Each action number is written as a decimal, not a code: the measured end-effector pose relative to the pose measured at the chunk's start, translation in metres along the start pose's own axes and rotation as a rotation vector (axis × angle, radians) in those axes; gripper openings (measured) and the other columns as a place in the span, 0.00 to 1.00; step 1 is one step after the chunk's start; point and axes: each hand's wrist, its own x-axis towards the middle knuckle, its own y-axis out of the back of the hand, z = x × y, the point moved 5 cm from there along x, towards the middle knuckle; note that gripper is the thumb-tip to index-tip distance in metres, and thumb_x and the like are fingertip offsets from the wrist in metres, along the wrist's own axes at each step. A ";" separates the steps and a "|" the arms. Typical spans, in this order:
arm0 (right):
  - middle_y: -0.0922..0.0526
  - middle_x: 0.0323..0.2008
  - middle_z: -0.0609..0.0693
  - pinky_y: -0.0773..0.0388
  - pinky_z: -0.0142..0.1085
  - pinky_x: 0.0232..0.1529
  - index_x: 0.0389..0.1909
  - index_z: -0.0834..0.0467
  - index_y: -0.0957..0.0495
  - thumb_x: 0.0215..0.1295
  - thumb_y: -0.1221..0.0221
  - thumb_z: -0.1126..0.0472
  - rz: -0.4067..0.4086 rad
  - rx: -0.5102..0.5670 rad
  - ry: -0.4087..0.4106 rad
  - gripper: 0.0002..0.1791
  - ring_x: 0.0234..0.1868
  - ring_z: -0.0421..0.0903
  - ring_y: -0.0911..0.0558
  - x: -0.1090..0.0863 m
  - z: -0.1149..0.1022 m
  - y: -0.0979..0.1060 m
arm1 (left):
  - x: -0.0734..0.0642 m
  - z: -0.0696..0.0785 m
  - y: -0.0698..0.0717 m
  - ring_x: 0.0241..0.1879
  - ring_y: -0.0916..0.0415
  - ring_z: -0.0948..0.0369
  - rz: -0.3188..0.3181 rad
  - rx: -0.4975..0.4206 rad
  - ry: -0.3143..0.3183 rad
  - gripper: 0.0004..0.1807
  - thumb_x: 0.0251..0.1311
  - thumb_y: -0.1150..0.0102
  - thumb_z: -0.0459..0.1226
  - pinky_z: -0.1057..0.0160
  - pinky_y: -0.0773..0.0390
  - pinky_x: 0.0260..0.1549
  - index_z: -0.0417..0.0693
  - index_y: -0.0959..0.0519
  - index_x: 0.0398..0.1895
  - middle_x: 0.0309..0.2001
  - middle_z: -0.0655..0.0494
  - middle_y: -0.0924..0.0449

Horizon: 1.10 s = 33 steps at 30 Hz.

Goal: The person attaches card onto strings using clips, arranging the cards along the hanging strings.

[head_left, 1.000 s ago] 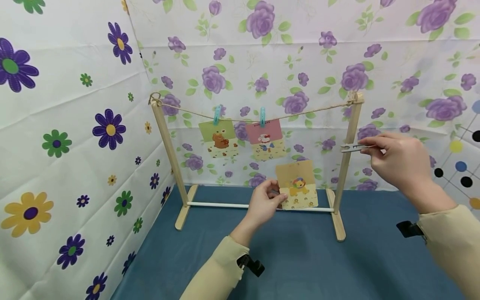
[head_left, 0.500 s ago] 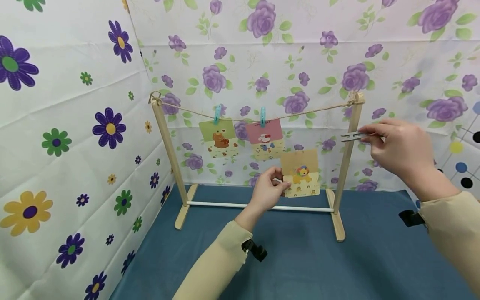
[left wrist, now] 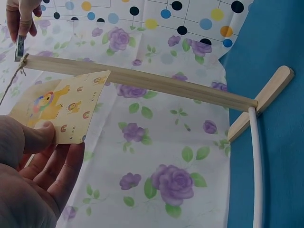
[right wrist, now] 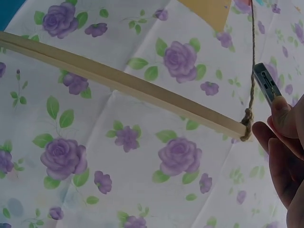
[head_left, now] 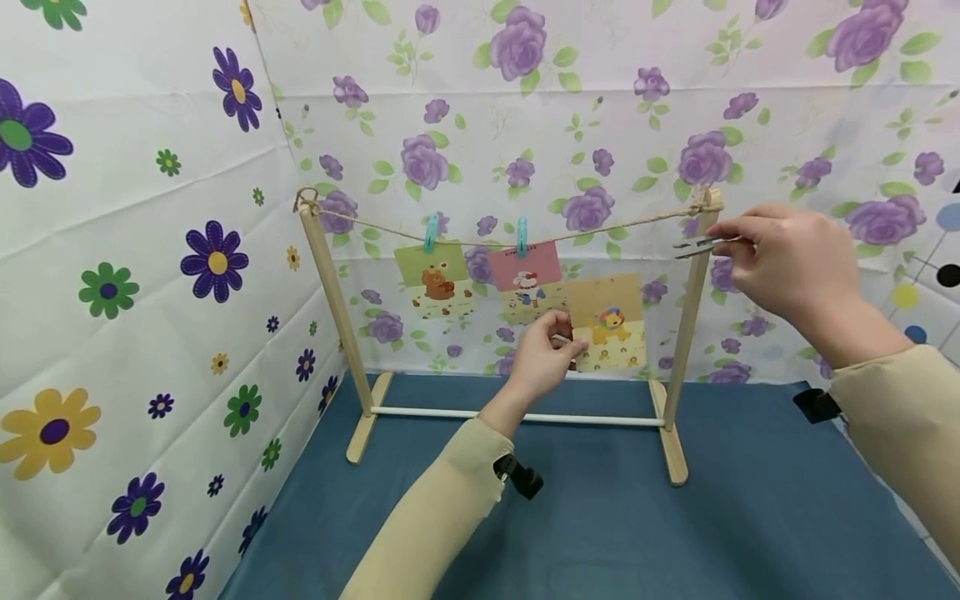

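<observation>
My left hand [head_left: 543, 354] pinches the left edge of an orange and yellow card [head_left: 609, 325] with a lion on it, held below the rope [head_left: 615, 224]. In the left wrist view the thumb lies on the card's printed face, with fingers behind. My right hand [head_left: 795, 258] pinches a grey clothespin [head_left: 696, 247] near the right post's top, its free end pointing left. From the rope hang a green bear card [head_left: 435, 279] and a pink rabbit card [head_left: 527, 279], each under a blue clothespin [head_left: 522, 237]. The lion card stands just right of the rabbit card.
The rope is tied between two wooden posts [head_left: 686, 325], which stand on wooden feet [head_left: 362, 437]. A white rod [head_left: 592, 419] joins them low down. A blue cloth [head_left: 600, 517] covers the table, and flowered sheets [head_left: 450, 50] rise behind and at the left.
The left hand has raised the lion card and shifted it slightly right, up toward the rope. The right hand has lifted the clothespin closer to the rope's height.
</observation>
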 end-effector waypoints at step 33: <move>0.11 0.47 0.58 0.28 0.52 0.19 0.51 0.55 0.08 0.73 0.38 0.64 -0.100 -0.047 -0.027 0.12 0.35 0.63 0.14 0.039 -0.007 0.002 | 0.033 0.037 -0.012 0.36 0.17 0.61 0.029 0.032 -0.031 0.17 0.73 0.33 0.30 0.60 0.14 0.34 0.41 0.21 0.61 0.44 0.55 0.19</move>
